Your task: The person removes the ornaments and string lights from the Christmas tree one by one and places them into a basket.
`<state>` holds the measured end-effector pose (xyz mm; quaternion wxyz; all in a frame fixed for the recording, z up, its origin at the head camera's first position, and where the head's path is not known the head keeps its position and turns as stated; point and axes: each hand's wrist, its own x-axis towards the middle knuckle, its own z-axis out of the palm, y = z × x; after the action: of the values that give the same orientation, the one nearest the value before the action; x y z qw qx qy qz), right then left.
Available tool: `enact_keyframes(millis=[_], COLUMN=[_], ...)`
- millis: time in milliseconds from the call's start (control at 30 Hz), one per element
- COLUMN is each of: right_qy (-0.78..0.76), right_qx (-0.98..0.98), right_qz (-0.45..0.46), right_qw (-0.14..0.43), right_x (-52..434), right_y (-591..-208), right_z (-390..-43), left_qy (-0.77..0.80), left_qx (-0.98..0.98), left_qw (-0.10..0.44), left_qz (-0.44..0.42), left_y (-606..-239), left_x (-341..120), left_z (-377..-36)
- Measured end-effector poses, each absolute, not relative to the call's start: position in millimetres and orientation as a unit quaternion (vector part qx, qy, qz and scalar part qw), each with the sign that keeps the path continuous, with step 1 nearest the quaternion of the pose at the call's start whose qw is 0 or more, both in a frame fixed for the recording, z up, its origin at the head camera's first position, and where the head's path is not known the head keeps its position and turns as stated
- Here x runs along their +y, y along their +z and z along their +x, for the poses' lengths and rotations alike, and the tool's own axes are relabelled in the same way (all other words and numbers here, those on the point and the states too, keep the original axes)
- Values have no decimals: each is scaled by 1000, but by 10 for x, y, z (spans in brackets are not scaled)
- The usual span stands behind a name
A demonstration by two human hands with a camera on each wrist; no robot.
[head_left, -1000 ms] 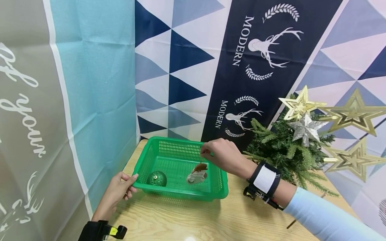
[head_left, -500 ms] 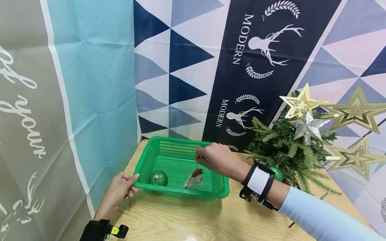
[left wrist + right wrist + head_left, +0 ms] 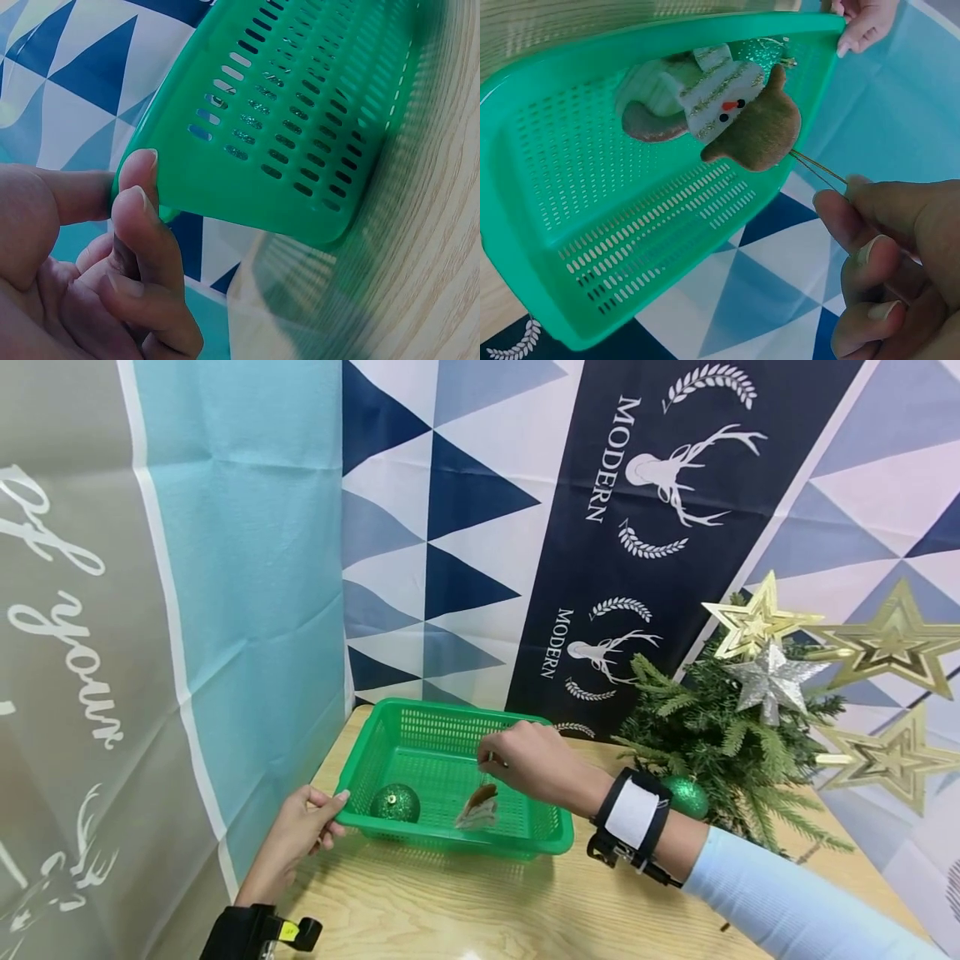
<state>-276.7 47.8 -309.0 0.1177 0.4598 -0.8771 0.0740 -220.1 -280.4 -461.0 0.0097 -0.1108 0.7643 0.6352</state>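
My right hand (image 3: pixel 528 762) pinches the gold string (image 3: pixel 819 166) of a snowman ornament (image 3: pixel 477 808). In the right wrist view the snowman has a brown hat, an orange nose and glittery stripes. It hangs inside a green plastic basket (image 3: pixel 553 843), towards the right; whether it touches the bottom I cannot tell. At the basket's left front corner, my left hand (image 3: pixel 302 827) grips the rim between thumb and fingers, clear in the left wrist view too. A green glitter ball ornament (image 3: pixel 395 802) lies in the basket near that corner.
A small artificial Christmas tree (image 3: pixel 697 727) stands on the right of the wooden table (image 3: pixel 420 902). It bears gold stars (image 3: pixel 761 618), a silver star (image 3: pixel 774 681) and a green ball (image 3: pixel 686 797). Patterned cloth (image 3: pixel 465 527) hangs close behind the basket.
My right hand has moved left and slightly down, lowering the snowman ornament further into the basket. The green ball on the tree has come out from behind my arm. My left hand keeps its grip.
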Motion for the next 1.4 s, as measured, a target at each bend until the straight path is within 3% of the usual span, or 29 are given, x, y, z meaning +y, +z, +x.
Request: enact_keyframes(millis=[1400], right_qy=[87], right_qx=[-866], right_qz=[479], right_qw=[114], right_x=[60], right_y=[-3387], right_z=[-2771], left_qy=[639], left_qx=[760], left_qw=[10], left_qz=[-119], left_y=[-4601], left_x=[-2789], left_z=[-2207])
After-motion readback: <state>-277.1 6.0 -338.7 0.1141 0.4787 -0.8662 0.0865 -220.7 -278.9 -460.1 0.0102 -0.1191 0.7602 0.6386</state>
